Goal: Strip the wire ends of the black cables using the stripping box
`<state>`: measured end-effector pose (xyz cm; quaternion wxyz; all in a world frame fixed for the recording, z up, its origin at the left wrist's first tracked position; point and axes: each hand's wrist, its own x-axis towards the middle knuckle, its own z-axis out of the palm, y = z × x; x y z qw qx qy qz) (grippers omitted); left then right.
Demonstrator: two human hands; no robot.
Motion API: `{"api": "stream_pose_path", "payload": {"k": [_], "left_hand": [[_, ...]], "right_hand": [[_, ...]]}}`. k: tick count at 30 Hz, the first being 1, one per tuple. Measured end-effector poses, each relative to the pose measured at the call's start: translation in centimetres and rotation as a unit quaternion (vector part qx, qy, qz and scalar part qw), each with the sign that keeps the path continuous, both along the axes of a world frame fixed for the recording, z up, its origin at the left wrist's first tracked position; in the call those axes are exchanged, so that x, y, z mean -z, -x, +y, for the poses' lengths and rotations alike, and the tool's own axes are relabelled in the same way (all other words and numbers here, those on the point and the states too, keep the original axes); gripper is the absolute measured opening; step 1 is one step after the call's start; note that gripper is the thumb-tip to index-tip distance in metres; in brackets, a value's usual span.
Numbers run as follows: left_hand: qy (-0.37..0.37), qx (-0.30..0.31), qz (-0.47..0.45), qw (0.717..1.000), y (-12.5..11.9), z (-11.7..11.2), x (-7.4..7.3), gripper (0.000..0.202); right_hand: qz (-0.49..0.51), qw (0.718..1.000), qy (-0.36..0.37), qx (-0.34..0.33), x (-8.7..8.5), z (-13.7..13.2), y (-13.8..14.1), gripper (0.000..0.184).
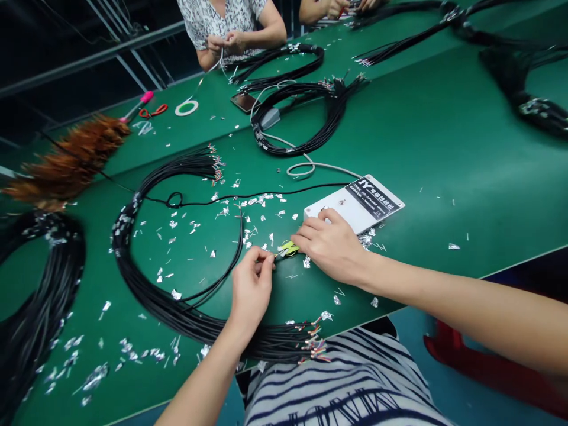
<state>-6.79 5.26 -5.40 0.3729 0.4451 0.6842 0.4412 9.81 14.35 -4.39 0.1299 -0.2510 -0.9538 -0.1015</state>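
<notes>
Left hand (253,280) is pinching thin black cable (276,258) (seemingly light, springy, best held near its tip); right hand (330,245) is gripping yellow-green snips (290,248).

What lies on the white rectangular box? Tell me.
A black label with white lettering shows. The right hand covers part of the box, hiding what is there.

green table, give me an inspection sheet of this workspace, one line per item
surface: green table, small scraps scattered over it
job's things: black cable bundle, white box, small yellow-green item
clutter: foil scraps, tape roll, phone
hands: left hand pinches a cable end; right hand touches the yellow-green item, grip partly hidden
cables: more black coils; grey cable and thin black cable reach the white box
surroundings: two people across the table
</notes>
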Motion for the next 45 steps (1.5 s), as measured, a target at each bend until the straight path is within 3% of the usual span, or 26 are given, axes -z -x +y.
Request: {"api": "stream_pose_path", "payload": {"k": [11, 19, 23, 26, 30, 37, 41, 45], "left_hand": [[0.010, 0.013, -0.010, 1.000, -0.1, 0.7, 0.9, 0.016], [0.001, 0.012, -0.012, 1.000, -0.1, 0.7, 0.8, 0.017], [0.004, 0.014, -0.012, 1.000, 0.0, 0.7, 0.8, 0.018], [0.006, 0.011, -0.009, 1.000, 0.0, 0.7, 0.7, 0.019], [0.000, 0.008, 0.012, 1.000, 0.1, 0.8, 0.5, 0.018], [0.009, -0.009, 0.066, 0.998, 1.4, 0.1, 0.2, 0.018], [0.013, -0.007, 0.015, 1.000, 1.1, -0.5, -0.4, 0.019], [0.013, 0.007, -0.010, 1.000, -0.2, -1.2, -1.2, 0.018]], "right_hand": [[-0.008, 0.999, 0.031, 0.009, -0.5, 0.3, 0.2, 0.025], [0.002, 0.999, 0.052, 0.008, -0.9, 0.2, 0.2, 0.007], [0.150, 0.987, 0.060, 0.008, -1.9, -0.1, -2.7, 0.010], [0.290, 0.953, 0.068, 0.062, -1.8, -1.1, -5.9, 0.014], [0.291, 0.952, 0.064, 0.065, 0.0, -2.5, -7.9, 0.019], [0.270, 0.959, -0.005, 0.082, 1.7, -2.4, -7.7, 0.022], [0.291, 0.954, 0.012, 0.076, 1.0, -2.6, -7.4, 0.019], [0.275, 0.960, 0.043, 0.040, -0.3, -3.6, -4.7, 0.006]]}}
